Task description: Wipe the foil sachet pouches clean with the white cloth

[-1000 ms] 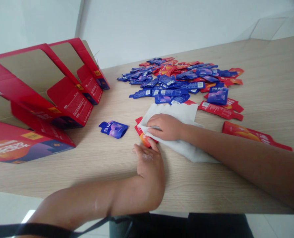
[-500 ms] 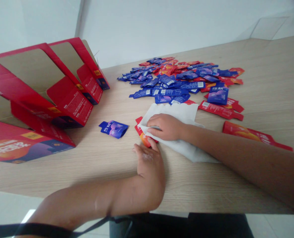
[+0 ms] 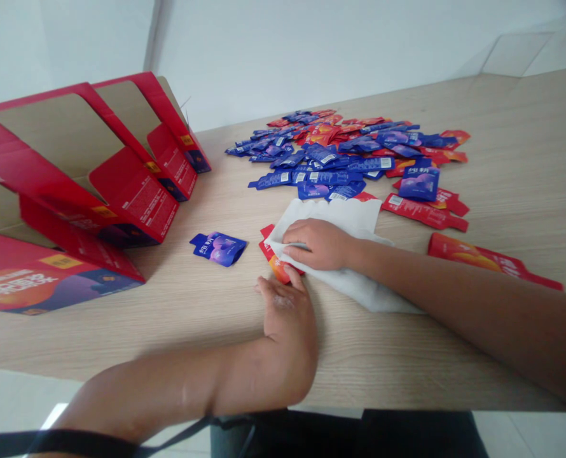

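White cloth [image 3: 354, 216] pinched by right hand [image 3: 322, 245]; red pouch [image 3: 278, 267] touched by left hand [image 3: 290, 312], fingers apart. Pouch judged light, slick, pliable; best gripped by edge.

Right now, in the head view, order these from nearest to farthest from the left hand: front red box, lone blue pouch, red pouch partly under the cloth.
1. Red pouch: touching the left hand.
2. Lone blue pouch: to its left.
3. Front red box: farther left.

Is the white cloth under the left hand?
No, the white cloth lies under the right hand, while the left hand touches the red-orange pouch beside it.
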A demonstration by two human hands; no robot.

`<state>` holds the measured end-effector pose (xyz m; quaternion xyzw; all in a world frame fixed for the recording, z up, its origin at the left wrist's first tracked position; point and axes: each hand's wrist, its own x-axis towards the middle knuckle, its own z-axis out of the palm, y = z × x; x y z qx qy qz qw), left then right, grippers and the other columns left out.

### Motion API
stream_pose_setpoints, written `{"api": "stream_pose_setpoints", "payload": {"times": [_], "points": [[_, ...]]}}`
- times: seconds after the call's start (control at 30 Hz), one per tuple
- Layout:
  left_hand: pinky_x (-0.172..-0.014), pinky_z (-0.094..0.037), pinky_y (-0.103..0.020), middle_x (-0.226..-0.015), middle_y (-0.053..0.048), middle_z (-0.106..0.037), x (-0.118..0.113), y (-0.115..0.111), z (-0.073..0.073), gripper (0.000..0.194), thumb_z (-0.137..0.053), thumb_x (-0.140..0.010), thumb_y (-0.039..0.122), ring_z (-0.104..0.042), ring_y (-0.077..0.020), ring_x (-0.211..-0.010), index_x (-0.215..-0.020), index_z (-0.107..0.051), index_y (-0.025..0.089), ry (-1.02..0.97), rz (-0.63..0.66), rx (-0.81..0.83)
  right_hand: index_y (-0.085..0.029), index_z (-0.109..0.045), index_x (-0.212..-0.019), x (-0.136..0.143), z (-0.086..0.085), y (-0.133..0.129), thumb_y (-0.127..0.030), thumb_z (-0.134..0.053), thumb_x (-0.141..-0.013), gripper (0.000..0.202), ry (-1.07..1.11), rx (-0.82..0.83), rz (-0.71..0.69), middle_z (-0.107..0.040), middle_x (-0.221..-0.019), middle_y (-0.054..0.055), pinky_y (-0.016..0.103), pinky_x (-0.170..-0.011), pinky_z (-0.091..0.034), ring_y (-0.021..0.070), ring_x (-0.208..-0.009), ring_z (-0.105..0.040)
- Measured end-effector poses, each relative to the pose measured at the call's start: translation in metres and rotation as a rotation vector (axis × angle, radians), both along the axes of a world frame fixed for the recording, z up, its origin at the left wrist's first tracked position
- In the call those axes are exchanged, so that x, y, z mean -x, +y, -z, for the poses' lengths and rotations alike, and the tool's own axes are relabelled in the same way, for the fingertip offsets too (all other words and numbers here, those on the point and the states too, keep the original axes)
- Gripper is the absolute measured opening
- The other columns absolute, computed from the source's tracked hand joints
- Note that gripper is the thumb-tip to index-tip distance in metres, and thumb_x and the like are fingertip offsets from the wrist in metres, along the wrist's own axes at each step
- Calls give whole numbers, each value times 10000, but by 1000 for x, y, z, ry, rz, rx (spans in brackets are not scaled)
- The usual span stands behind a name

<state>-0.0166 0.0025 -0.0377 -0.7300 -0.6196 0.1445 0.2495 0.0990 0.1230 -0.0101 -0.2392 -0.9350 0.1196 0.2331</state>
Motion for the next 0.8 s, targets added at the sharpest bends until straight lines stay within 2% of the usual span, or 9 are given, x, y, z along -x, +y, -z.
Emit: {"api": "stream_pose_setpoints", "payload": {"times": [0.13,0.37,0.67,0.8], "points": [[-972,-482,-481,-863,-187,-750,0,0,0,488,-303,-875,18,-719,-238,-833,-1300,-541,-9,24,-9,-10,-140,-665,-838,0,0,0,-273,-442,-928,275,11,6,-4,-674,-854,86,311,-759,-379,190,-800,-554],[-999,-469,-485,-898,-245,-736,-8,1,-14,487,-352,-855,-8,-717,-268,-910,-1312,-515,-55,-30,-72,89,-140,-658,-813,0,0,0,-268,-451,-925,268,12,12,-6,-669,-845,86,312,-761,-377,188,-796,-548],[-974,-485,-466,-881,-190,-749,-9,0,-17,488,-354,-846,4,-716,-238,-882,-1297,-543,0,50,-69,72,-139,-661,-820,0,0,0,-279,-444,-930,280,5,15,-10,-666,-844,85,313,-762,-381,189,-795,-550],[-981,-479,-476,-879,-222,-742,-8,0,-16,484,-341,-859,8,-718,-255,-874,-1303,-528,-39,19,-56,82,-139,-660,-829,0,1,1,-273,-455,-924,264,14,8,-16,-669,-855,86,315,-770,-383,191,-805,-551]]}}
